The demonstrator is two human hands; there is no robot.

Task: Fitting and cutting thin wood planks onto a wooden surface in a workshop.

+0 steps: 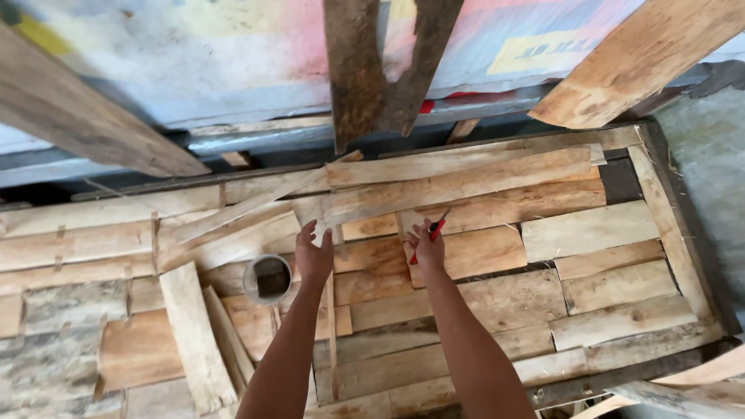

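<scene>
beyond both hands, past the far edge of the wooden planks, a large printed sheet hangs like a banner — faded white and pale blue, with a pink patch above the left hand and a yellow label-like block up beyond the right hand.

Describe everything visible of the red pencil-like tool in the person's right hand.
The red pencil is a slim, straight stick, red along its shaft with a dark tip at the upper end. The right hand grips its lower part, so that end is hidden. It slants up and to the right, tip raised above the pale wooden planks beneath. Whether the tip touches the wood cannot be told. The left hand is apart from it.
</scene>
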